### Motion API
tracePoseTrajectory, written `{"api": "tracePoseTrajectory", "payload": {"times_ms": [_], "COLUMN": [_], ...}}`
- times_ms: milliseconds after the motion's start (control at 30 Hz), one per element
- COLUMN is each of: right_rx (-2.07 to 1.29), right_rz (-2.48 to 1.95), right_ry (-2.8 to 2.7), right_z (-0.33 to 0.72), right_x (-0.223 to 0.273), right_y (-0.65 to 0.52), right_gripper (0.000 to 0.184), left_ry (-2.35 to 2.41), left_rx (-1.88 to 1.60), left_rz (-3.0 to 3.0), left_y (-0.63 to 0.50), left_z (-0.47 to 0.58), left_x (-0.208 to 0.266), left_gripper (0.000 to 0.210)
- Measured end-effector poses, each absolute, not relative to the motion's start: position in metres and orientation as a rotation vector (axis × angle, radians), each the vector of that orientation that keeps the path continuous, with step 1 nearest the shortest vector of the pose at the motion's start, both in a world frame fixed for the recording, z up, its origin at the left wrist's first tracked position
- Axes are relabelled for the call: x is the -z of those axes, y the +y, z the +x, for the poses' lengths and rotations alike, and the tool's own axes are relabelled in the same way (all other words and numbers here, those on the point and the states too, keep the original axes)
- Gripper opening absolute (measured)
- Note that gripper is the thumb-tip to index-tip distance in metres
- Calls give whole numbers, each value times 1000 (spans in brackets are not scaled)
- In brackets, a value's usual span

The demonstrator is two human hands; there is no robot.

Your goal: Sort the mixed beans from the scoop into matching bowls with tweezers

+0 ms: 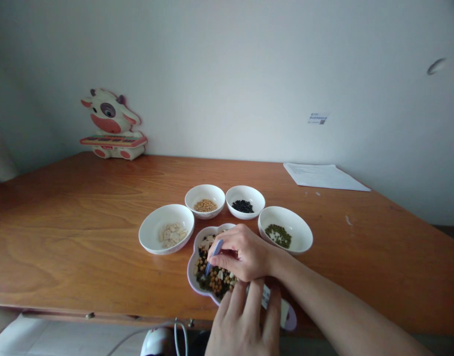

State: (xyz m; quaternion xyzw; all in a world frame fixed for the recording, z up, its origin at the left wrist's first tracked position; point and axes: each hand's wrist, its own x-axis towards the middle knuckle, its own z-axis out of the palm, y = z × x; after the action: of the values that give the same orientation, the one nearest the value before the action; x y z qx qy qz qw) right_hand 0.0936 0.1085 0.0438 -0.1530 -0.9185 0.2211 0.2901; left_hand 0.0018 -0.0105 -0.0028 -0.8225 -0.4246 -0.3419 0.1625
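My right hand (245, 252) is closed in a pinch round slim blue-lavender tweezers (214, 257), whose tips point down into a mix of beans and seeds. The mix lies in a flower-shaped tray (190, 269) with a lilac rim and a handle (290, 319) at its near right. On the near edge of the tray and the start of the handle rests my left hand (243, 319), fingers stretched and apart. My hands hide part of the tray. Its contents include yellow soybeans, dark beans, pale flat seeds and small green beans. Whatever the tweezer tips touch is too small to tell.
White bowls arc behind the tray: pale flat seeds in one (147, 232), soybeans in another (191, 198), then a bowl of black beans (258, 201) and one of green beans (303, 235). A cow toy keyboard (113, 126) and papers (325, 176) stand farther back.
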Motion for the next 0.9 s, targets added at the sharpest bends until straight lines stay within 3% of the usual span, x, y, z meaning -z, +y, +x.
{"api": "tracePoseTrajectory", "payload": {"times_ms": [900], "right_rx": [-604], "right_rz": [-416], "right_ry": [-2411], "right_z": [93], "right_x": [-45], "right_y": [107], "right_gripper": [21], "left_ry": [-1214], "left_rx": [943], "left_rz": [-2378], "left_y": [-10], "left_z": [0], "left_x": [5], "left_gripper": [31]}}
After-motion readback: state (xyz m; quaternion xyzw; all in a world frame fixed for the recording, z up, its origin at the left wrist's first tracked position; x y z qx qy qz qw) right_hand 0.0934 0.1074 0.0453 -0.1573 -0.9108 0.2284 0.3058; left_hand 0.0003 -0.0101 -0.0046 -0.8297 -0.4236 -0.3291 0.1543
